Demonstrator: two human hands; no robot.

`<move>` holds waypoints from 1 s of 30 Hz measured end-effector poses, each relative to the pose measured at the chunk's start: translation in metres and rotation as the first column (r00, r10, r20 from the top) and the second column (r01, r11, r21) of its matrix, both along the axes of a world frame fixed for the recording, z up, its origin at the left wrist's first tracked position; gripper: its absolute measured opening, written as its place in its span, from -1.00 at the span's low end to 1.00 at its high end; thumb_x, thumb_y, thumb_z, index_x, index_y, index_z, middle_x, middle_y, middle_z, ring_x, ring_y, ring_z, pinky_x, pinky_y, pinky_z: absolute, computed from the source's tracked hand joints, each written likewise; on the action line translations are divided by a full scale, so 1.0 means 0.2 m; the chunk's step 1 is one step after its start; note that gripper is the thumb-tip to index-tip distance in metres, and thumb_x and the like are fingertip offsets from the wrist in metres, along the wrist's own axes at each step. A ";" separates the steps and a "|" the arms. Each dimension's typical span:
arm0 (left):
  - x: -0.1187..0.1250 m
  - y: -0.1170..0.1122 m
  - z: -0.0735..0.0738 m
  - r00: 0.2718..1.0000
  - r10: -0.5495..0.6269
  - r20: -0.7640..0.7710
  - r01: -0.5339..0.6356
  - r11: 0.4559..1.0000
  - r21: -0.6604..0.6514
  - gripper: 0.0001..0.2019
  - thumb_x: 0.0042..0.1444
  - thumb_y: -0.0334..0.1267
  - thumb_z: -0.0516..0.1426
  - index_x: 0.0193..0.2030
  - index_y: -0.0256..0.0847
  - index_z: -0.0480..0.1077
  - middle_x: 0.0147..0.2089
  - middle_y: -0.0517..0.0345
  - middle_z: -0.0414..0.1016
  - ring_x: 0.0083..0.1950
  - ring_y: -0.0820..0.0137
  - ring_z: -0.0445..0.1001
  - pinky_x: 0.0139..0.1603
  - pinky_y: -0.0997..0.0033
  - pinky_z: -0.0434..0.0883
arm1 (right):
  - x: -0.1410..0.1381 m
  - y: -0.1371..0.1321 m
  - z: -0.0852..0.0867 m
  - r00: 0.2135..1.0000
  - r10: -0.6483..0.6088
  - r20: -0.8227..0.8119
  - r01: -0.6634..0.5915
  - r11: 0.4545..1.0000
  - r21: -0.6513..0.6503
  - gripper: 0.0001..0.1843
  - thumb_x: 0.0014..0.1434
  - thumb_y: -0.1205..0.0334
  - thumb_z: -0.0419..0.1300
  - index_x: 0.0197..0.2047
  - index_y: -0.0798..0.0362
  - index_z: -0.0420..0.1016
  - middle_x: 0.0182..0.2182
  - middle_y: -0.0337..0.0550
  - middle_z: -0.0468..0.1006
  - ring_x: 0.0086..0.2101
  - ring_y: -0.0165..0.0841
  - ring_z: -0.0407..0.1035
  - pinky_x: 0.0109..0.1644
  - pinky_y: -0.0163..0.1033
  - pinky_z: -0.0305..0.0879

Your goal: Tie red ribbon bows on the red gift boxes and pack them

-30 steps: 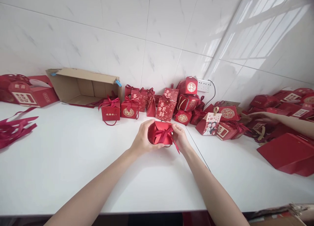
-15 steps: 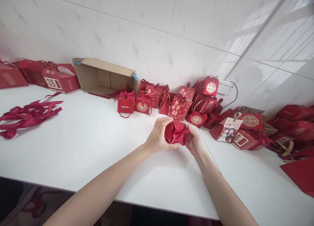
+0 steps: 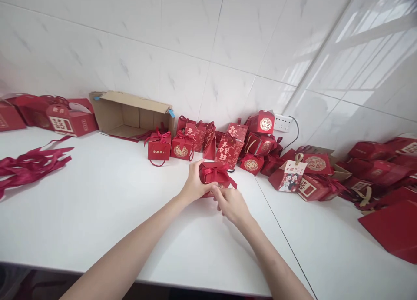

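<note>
Your left hand (image 3: 194, 185) wraps the left side of the box (image 3: 208, 177), thumb laid across its front. Your right hand (image 3: 235, 204) is curled at the box's lower front, fingertips close to the left thumb; I cannot tell whether they pinch anything. The box is between your hands, over the desk (image 3: 114, 208), with a bow (image 3: 217, 172) on top. You seem to be on finishing touches: the bow looks tied, and your right hand is probably adjusting the front. The next move likely calls for a steady but light left grip, so the card does not dent and the bow keeps its shape. Loose ribbons (image 3: 39, 163) lie well left of your left hand.
</note>
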State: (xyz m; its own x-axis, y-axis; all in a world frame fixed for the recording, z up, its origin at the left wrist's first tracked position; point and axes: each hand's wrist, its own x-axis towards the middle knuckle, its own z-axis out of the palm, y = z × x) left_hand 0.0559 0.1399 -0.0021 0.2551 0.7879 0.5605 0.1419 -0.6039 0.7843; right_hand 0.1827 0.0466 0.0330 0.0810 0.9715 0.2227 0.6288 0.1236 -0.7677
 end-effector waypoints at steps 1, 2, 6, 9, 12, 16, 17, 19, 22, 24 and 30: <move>0.00 0.00 0.00 1.000 -0.013 -0.028 0.014 0.999 0.033 -0.21 -0.20 -0.12 0.29 0.16 -0.15 0.02 0.09 -0.09 0.09 0.20 0.07 0.17 0.19 -0.06 0.21 | -0.01 0.01 -0.01 0.999 0.007 -0.045 -0.011 0.995 -0.098 -0.48 0.12 -0.16 0.04 -0.68 0.03 0.31 -0.76 -0.25 0.35 -0.75 -0.47 0.20 -0.59 -0.33 0.09; -0.01 0.00 0.00 0.998 -0.023 -0.053 0.026 0.997 0.066 -0.21 -0.19 -0.13 0.29 0.17 -0.16 0.02 0.09 -0.10 0.09 0.19 0.07 0.17 0.18 -0.06 0.22 | -0.02 0.03 -0.02 0.993 0.005 -0.118 -0.026 0.984 -0.176 -0.46 0.11 -0.20 0.02 -0.65 0.04 0.32 -0.74 -0.24 0.39 -0.75 -0.47 0.22 -0.62 -0.34 0.12; -0.03 0.00 0.00 0.993 -0.029 -0.116 0.049 0.984 0.171 -0.21 -0.17 -0.21 0.27 0.19 -0.15 0.00 0.10 -0.12 0.09 0.19 0.07 0.19 0.16 -0.04 0.26 | -0.05 0.08 -0.05 0.913 -0.045 -0.406 -0.079 0.956 -0.282 -0.38 0.07 -0.30 0.00 -0.72 0.06 0.24 -0.77 -0.24 0.33 -0.79 -0.47 0.22 -0.74 -0.38 0.13; -0.04 0.00 0.01 0.985 -0.023 -0.172 0.066 0.966 0.249 -0.22 -0.14 -0.25 0.25 0.21 -0.13 -0.04 0.14 -0.14 0.06 0.23 0.05 0.15 0.18 -0.06 0.24 | -0.06 0.08 -0.04 0.911 -0.069 -0.407 -0.044 0.964 -0.263 -0.37 0.07 -0.26 0.03 -0.77 0.06 0.21 -0.83 -0.28 0.25 -0.82 -0.51 0.16 -0.76 -0.41 0.11; -0.05 0.00 0.02 0.968 -0.041 -0.248 0.118 0.946 0.302 -0.23 -0.09 -0.32 0.20 0.25 -0.15 -0.09 0.18 -0.18 -0.02 0.27 0.01 0.08 0.21 -0.12 0.20 | -0.05 0.06 -0.04 0.938 -0.105 -0.330 0.035 0.977 -0.212 -0.46 0.06 -0.22 0.10 -0.66 0.07 0.32 -0.75 -0.27 0.35 -0.80 -0.51 0.20 -0.76 -0.40 0.10; -0.07 0.02 0.00 0.957 -0.091 -0.277 0.189 0.917 0.351 -0.22 -0.10 -0.42 0.12 0.27 -0.16 -0.14 0.22 -0.20 -0.07 0.31 0.00 -0.01 0.26 -0.15 0.12 | -0.04 0.07 -0.06 0.930 -0.066 -0.361 0.013 0.989 -0.148 -0.50 0.04 -0.22 0.10 -0.61 0.06 0.33 -0.73 -0.27 0.37 -0.77 -0.48 0.22 -0.71 -0.37 0.13; -0.07 0.02 0.00 0.959 -0.107 -0.263 0.202 0.909 0.366 -0.21 -0.12 -0.43 0.11 0.28 -0.17 -0.13 0.22 -0.19 -0.07 0.32 0.01 -0.02 0.27 -0.14 0.10 | -0.05 0.07 -0.07 0.926 -0.046 -0.375 -0.001 0.992 -0.124 -0.48 0.05 -0.23 0.09 -0.63 0.05 0.29 -0.74 -0.27 0.35 -0.77 -0.48 0.22 -0.69 -0.37 0.13; -0.08 0.03 0.00 0.963 -0.144 -0.230 0.223 0.904 0.366 -0.21 -0.16 -0.43 0.08 0.27 -0.19 -0.10 0.22 -0.18 -0.04 0.32 0.02 -0.03 0.29 -0.13 0.06 | -0.05 0.07 -0.08 0.922 -0.011 -0.388 -0.015 0.998 -0.064 -0.47 0.06 -0.23 0.06 -0.67 0.04 0.23 -0.77 -0.29 0.32 -0.76 -0.48 0.21 -0.66 -0.37 0.13; -0.09 0.02 0.02 0.966 -0.204 -0.160 0.241 0.933 0.266 -0.31 -0.13 -0.37 0.05 0.23 -0.20 0.01 0.21 -0.14 0.03 0.31 0.08 0.03 0.30 -0.06 0.08 | -0.06 0.08 -0.09 0.926 0.028 -0.376 -0.029 1.000 0.003 -0.48 0.11 -0.17 0.03 -0.68 0.02 0.17 -0.78 -0.31 0.29 -0.75 -0.48 0.23 -0.63 -0.37 0.13; -0.08 0.01 0.03 0.971 -0.219 -0.095 0.233 0.957 0.175 -0.44 -0.04 -0.29 0.04 0.17 -0.18 0.11 0.19 -0.11 0.09 0.30 0.12 0.07 0.30 -0.01 0.11 | -0.07 0.08 -0.09 0.936 0.037 -0.349 -0.039 0.999 0.001 -0.51 0.12 -0.12 0.03 -0.68 0.02 0.16 -0.78 -0.32 0.30 -0.75 -0.48 0.24 -0.62 -0.37 0.14; -0.03 -0.01 0.07 0.998 -0.051 0.028 0.052 0.998 -0.027 -0.77 0.07 -0.11 0.07 -0.17 -0.15 0.34 0.09 -0.01 0.24 0.22 0.23 0.22 0.20 0.17 0.24 | -0.04 0.08 -0.10 0.962 0.066 -0.265 -0.072 0.997 -0.015 -0.55 0.14 0.00 0.03 -0.69 0.02 0.15 -0.76 -0.28 0.33 -0.74 -0.47 0.22 -0.62 -0.37 0.13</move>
